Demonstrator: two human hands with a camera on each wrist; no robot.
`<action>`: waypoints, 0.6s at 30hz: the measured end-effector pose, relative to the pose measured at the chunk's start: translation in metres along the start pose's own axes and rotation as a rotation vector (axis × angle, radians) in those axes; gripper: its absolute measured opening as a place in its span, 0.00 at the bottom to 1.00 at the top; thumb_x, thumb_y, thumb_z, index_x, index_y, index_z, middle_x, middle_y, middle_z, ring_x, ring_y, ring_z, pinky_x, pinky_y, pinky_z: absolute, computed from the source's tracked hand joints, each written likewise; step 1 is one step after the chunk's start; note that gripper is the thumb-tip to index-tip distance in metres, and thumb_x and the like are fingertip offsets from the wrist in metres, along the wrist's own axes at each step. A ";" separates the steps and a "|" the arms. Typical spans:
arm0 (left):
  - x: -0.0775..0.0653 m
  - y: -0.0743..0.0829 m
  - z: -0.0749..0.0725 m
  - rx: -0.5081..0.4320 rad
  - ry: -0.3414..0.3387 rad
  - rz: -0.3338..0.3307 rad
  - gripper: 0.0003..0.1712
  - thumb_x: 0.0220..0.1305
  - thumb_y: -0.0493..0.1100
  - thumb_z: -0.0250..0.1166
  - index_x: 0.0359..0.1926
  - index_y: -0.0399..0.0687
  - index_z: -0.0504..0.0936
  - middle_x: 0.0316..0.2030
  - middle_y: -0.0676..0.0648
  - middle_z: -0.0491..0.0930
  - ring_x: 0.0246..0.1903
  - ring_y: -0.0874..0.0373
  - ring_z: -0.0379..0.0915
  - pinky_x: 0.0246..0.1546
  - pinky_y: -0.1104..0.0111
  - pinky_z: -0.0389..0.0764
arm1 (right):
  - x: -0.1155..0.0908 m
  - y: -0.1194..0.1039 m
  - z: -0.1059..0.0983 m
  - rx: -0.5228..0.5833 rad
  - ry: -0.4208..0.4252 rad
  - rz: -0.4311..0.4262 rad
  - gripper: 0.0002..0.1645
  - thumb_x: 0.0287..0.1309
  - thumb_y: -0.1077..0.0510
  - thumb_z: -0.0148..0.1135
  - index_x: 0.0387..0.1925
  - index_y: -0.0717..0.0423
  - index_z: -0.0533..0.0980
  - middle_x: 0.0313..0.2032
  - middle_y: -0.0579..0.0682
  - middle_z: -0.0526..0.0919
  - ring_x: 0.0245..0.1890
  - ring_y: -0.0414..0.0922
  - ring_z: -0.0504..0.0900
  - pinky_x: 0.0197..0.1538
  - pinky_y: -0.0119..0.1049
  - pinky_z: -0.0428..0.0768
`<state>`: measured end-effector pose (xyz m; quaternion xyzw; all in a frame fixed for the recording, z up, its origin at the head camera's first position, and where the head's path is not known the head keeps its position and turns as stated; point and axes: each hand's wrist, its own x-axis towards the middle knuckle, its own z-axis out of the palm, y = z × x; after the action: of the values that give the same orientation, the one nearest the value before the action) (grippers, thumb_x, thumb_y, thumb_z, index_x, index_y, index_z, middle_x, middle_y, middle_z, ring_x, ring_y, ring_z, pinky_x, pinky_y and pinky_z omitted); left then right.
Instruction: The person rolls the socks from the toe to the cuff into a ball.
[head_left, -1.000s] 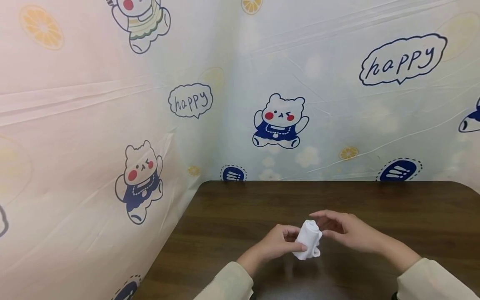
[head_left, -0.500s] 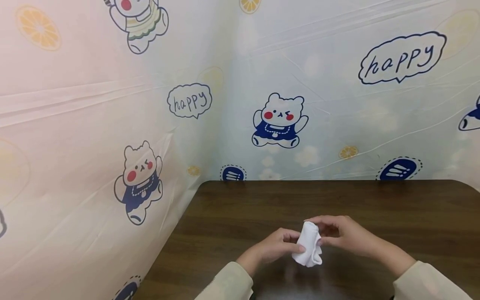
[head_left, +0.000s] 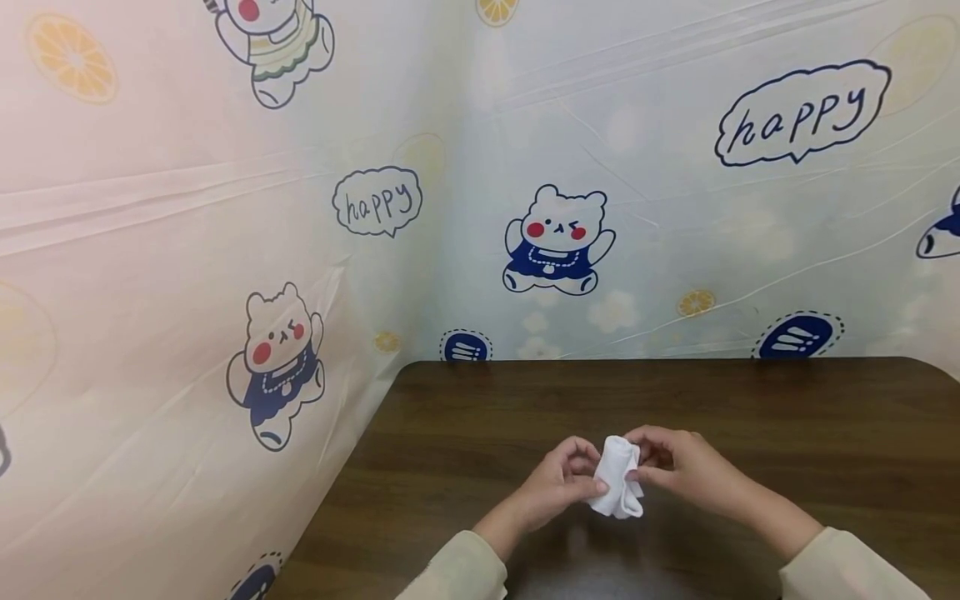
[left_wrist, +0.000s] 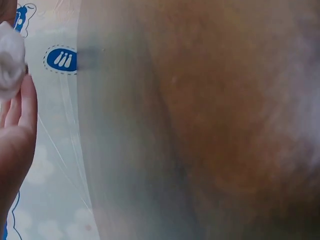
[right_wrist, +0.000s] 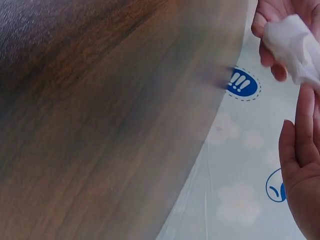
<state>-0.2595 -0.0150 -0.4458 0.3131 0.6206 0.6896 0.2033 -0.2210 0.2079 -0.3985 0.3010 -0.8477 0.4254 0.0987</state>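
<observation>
A small white cloth, loosely rolled and creased, is held up between the two hands over the table. On its left side the left hand pinches it, thumb on the near face and fingers behind. From the right, the right hand holds the cloth's edge between thumb and fingers. Only part of the white cloth shows at the left border of the left wrist view, against fingertips. In the right wrist view the cloth sits between both hands, and its far end is cut off.
A dark brown wooden table lies beneath the hands. Behind it and to the left hang pale printed sheets with cartoon bears, orange slices and the word "happy". The table's far edge meets the sheet.
The right hand has come in from beside the cloth and now grips its right edge. The cloth's lower end has spread into looser folds. The left hand keeps its hold.
</observation>
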 end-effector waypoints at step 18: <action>0.005 -0.002 0.027 0.450 0.493 0.289 0.11 0.53 0.29 0.69 0.40 0.38 0.83 0.35 0.45 0.84 0.35 0.61 0.80 0.32 0.69 0.80 | 0.000 0.000 0.019 -0.079 0.240 0.252 0.17 0.47 0.61 0.73 0.40 0.59 0.77 0.25 0.43 0.79 0.21 0.35 0.74 0.23 0.31 0.73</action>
<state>-0.2453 0.0085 -0.4460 0.2586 0.7366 0.6121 -0.1260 -0.2196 0.1928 -0.4103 0.1354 -0.8770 0.4337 0.1566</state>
